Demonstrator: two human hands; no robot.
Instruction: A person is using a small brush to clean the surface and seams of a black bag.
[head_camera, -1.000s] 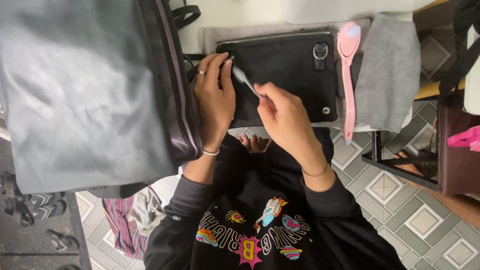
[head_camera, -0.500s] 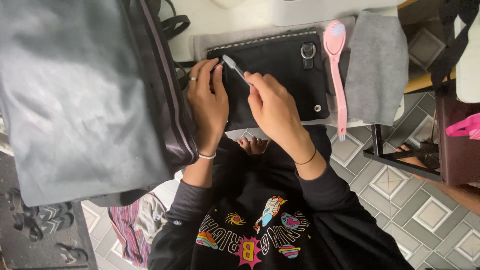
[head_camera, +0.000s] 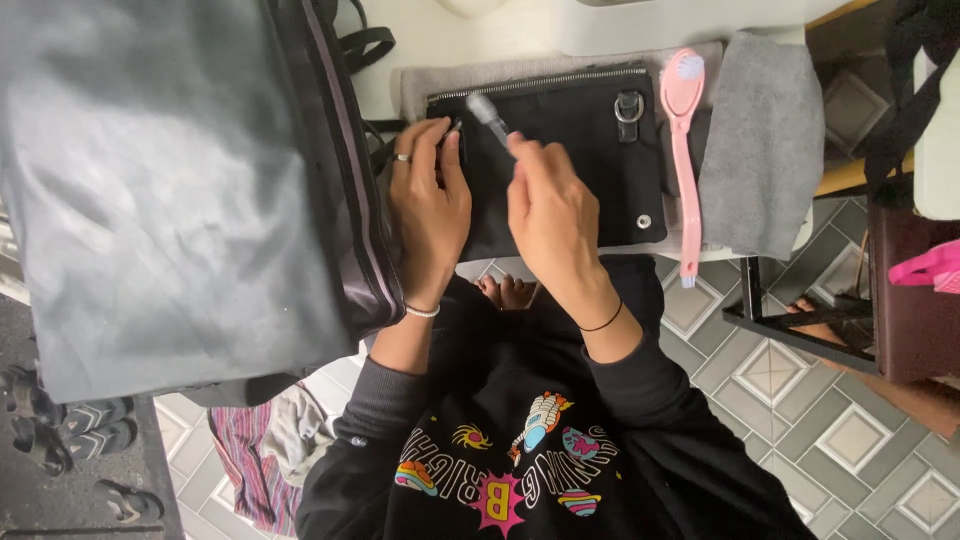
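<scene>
A large grey bag is stood at the left of the counter. Beside it, a black pouch is pinned on a grey cloth by the left hand, fingers closed on its corner. A small brush is gripped in the right hand; with loosened pinning, the pouch could be dragged aside.

- You are in a home, it seems: patterned floor tiles and sandals lying on the floor.
- A white bench carries a grey cloth and a pink brush.
</scene>
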